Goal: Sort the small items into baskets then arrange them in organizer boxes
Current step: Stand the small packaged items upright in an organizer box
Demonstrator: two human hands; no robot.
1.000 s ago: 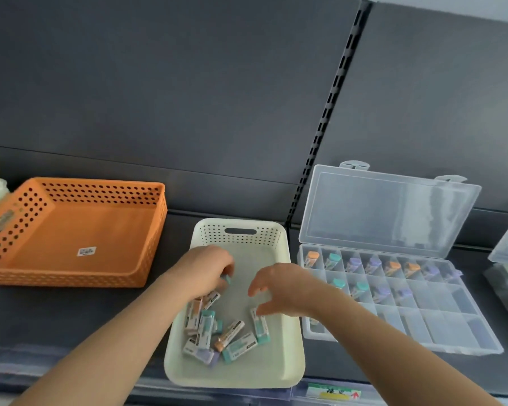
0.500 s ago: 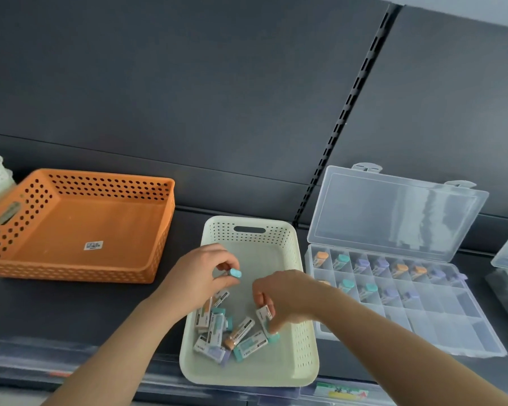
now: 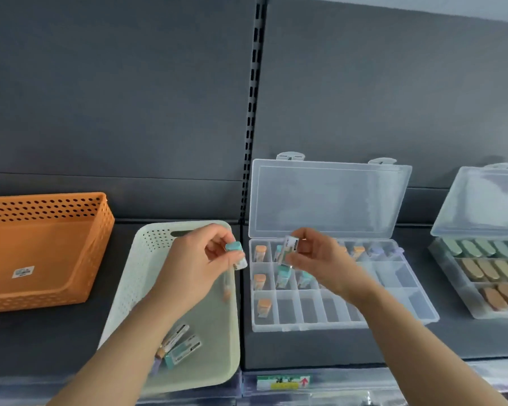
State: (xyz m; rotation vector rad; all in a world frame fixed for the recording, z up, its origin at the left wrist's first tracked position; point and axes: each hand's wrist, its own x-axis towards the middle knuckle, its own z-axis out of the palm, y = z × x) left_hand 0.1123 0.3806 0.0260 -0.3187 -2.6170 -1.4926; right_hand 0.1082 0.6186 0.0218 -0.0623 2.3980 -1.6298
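Observation:
My left hand (image 3: 197,265) pinches a small teal-capped item (image 3: 235,253) above the right rim of the pale green basket (image 3: 147,259); a second thin orange-tipped piece (image 3: 227,285) hangs below those fingers. My right hand (image 3: 317,259) pinches a small labelled teal item (image 3: 288,249) over the back-left compartments of the clear organizer box (image 3: 393,288). The box's lid stands open and its left compartments hold orange, teal and purple items. Several more small items (image 3: 182,344) lie at the near end of the basket.
An orange perforated basket (image 3: 50,247) sits at the left on the dark shelf. A second clear organizer box (image 3: 481,259), lid open, holds rows of green and orange pieces at the right. A slotted upright (image 3: 252,112) runs up the grey back panel.
Both hands have lifted out of the green basket, each with a small item. The right hand has moved right over the organizer box, and the view has shifted right.

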